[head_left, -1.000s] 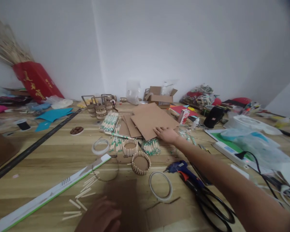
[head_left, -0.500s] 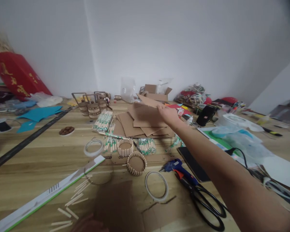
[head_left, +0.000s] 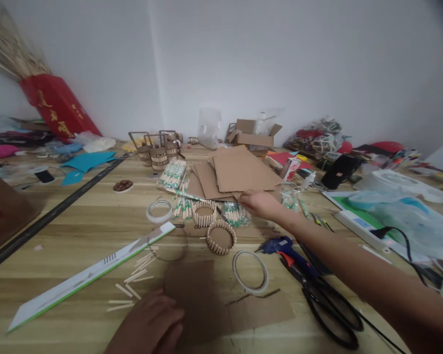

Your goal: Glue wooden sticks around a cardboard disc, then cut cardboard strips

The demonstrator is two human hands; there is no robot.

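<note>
My right hand [head_left: 257, 202] reaches across the table to the front edge of a stack of brown cardboard sheets [head_left: 245, 169]. Its fingers are pinched at the corner of a lower sheet. In front of it lies a bag of short wooden sticks [head_left: 235, 214]. At the bottom, my left hand [head_left: 149, 319] rests with loosely bent fingers at the left edge of a dark brown cardboard piece [head_left: 192, 295]; nothing shows in it. Two rings of upright sticks on cardboard, one behind [head_left: 204, 213] and one nearer [head_left: 221, 237], stand between the hands.
A blue glue gun [head_left: 276, 245] and black-handled scissors [head_left: 328, 305] lie under my right forearm. Tape rolls [head_left: 250, 272], loose sticks [head_left: 140, 270] and a long white strip [head_left: 96, 275] lie nearby. Small wooden buckets [head_left: 158, 158] and an open box [head_left: 254, 139] stand at the back.
The raised cardboard sheet now lies flat on the stack, released by my right hand, which has come down to the front edge. My left hand has come further into view.
</note>
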